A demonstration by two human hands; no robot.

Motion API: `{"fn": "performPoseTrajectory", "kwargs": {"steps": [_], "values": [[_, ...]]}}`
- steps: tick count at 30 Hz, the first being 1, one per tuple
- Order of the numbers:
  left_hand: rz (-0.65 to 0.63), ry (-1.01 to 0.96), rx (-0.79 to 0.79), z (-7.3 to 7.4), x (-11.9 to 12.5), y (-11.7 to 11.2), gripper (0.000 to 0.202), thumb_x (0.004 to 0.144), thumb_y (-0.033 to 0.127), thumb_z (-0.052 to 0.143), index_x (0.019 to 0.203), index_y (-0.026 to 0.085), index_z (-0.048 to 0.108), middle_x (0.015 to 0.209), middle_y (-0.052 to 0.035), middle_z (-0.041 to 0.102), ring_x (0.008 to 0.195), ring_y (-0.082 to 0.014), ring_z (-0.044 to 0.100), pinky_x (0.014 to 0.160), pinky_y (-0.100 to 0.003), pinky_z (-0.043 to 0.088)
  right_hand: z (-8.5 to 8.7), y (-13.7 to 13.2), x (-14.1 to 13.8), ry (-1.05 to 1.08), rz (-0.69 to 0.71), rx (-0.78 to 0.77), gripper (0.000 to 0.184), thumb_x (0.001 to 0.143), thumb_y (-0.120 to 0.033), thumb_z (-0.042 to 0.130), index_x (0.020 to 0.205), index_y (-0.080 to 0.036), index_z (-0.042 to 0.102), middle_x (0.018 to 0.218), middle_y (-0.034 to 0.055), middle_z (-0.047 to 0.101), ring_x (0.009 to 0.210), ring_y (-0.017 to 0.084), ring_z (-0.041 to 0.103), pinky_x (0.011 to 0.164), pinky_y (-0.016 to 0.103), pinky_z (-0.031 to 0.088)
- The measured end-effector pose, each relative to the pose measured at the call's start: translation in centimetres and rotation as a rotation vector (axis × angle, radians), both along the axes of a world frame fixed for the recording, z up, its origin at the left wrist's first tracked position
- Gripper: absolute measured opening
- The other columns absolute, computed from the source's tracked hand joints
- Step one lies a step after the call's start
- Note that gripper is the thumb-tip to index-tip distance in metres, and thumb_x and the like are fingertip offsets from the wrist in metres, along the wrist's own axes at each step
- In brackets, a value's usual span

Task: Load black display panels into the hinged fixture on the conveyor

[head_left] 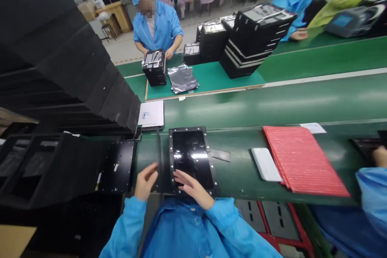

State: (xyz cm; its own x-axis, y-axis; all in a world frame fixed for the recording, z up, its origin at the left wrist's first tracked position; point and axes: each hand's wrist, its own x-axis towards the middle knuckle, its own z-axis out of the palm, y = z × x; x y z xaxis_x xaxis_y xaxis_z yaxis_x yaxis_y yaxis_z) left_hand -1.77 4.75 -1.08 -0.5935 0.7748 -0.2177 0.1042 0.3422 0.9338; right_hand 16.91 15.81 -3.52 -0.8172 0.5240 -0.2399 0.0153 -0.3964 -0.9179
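A flat black panel with a glossy screen (193,155) lies on the green bench, its dark border dotted with pale round spots. Over its lower left part, my right hand (192,187) is open with fingers stretched out; contact with the glass cannot be told. My left hand (145,181) is to the left of the panel, thumb and fingers apart. Close by its fingertips stands a thin, dark, blurred strip (159,151), seen nearly edge-on; whether they touch is unclear. A short grey strip (221,155) sticks out from the panel's right side.
Tall stacked black trays (99,72) rise at the left, beside a dark plate (116,165). To the right lie a white slab (266,164) and red padded sheets (306,161). Across the bench, a person in blue (159,20) handles a black stack (155,68). Another person's sleeve (373,185) is at right.
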Motion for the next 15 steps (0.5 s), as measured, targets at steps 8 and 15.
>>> {"fn": "performPoseTrajectory", "kwargs": {"steps": [8, 15], "values": [[-0.403, 0.694, -0.155, 1.7, 9.7, 1.9, 0.042, 0.083, 0.039, 0.057, 0.120, 0.021, 0.063, 0.138, -0.0125, 0.052, 0.132, -0.0326, 0.043, 0.111, -0.058, 0.032, -1.0, 3.8, 2.7, -0.117, -0.295, -0.120, 0.066, 0.064, -0.072, 0.065, 0.099, -0.017, 0.070, 0.102, 0.0114, 0.071, 0.097, 0.032, 0.065, 0.092, 0.047, 0.049], [-0.591, 0.828, -0.284, 0.1, 10.8, 3.3, 0.049, 0.083, 0.030, 0.057, 0.130, 0.019, 0.053, 0.145, -0.0141, 0.044, 0.135, -0.0311, 0.038, 0.108, -0.057, 0.037, -1.0, 6.9, 4.0, -0.164, -0.378, -0.048, 0.065, 0.059, -0.069, 0.070, 0.094, -0.015, 0.071, 0.093, 0.0098, 0.073, 0.093, 0.030, 0.066, 0.087, 0.043, 0.052]]}}
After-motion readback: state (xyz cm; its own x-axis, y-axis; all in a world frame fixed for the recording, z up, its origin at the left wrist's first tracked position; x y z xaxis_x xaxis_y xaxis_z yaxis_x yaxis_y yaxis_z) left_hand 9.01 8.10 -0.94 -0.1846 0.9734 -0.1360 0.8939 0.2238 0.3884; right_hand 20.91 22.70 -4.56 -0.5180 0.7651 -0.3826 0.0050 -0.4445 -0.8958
